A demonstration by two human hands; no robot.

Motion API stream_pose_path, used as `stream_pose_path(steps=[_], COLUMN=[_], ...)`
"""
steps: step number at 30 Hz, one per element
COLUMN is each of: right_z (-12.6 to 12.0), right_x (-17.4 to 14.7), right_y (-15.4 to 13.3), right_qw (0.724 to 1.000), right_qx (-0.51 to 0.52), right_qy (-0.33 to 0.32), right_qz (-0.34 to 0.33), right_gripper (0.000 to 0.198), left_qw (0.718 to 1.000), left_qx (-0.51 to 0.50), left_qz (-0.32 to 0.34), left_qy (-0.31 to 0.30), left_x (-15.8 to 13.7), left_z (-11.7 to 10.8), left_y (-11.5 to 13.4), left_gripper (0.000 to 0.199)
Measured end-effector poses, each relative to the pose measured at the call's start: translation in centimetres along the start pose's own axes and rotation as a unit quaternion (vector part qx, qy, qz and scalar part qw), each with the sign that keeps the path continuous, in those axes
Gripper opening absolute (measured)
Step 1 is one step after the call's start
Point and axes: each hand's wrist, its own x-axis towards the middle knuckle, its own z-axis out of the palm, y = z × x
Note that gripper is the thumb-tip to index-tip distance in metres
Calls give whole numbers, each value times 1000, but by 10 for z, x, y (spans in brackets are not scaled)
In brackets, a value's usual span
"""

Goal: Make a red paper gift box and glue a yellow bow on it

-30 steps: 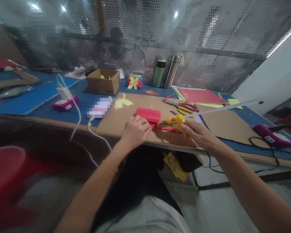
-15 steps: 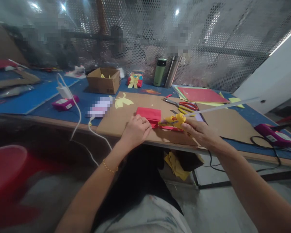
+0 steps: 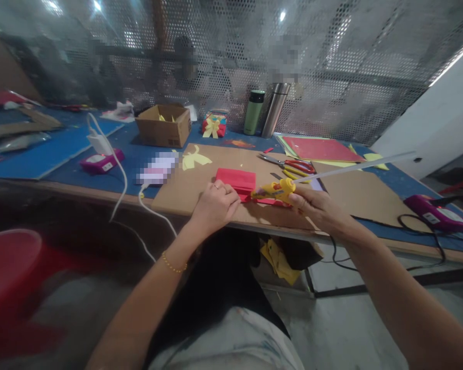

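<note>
My left hand (image 3: 216, 203) is closed at the near left edge of a folded red piece (image 3: 236, 178), its fingertips pressed onto the red material, which could be felt or foam. In my right hand (image 3: 319, 206) is a yellow hot glue gun (image 3: 274, 191), gripped by the handle. A long clear glue stick (image 3: 355, 167) juts out of its back. The nozzle points left and meets or nearly meets the red piece's right edge. Beneath the gun, a narrow red strip (image 3: 272, 202) lies on the cardboard sheet (image 3: 177, 198).
Behind the gun lie red-handled pliers (image 3: 299, 165) and a yellow-handled tool (image 3: 296, 174). A yellow bow shape (image 3: 196, 158), phone (image 3: 158, 168) and cardboard box (image 3: 164, 128) are to the left. Green (image 3: 253, 113) and steel flasks (image 3: 275, 110) stand behind. Purple power blocks (image 3: 440, 211) sit at both sides.
The view has shifted slightly. Both hands stay in nearly the same place, with the glue gun's nozzle still at the red piece's right edge.
</note>
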Motion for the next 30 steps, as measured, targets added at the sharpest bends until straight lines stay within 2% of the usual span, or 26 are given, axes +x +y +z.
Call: stream_pose_path(steps=[7, 23, 30], right_z=[1, 4, 3], right_x=[4, 5, 6], right_y=[-4, 2, -3], right_qw=[1000, 1000, 1000], right_qx=[-9, 2, -1], right_qy=[13, -7, 11], right_qz=[-22, -1, -16], right_gripper=[64, 56, 63], left_qw=[1000, 1000, 1000], left_qx=[-8, -14, -17], left_qz=[0, -8, -8], left_qy=[-1, -12, -2], left_x=[0, 0, 0], left_z=[-1, -1, 1], left_y=[1, -1, -2], left_gripper=[29, 31, 29])
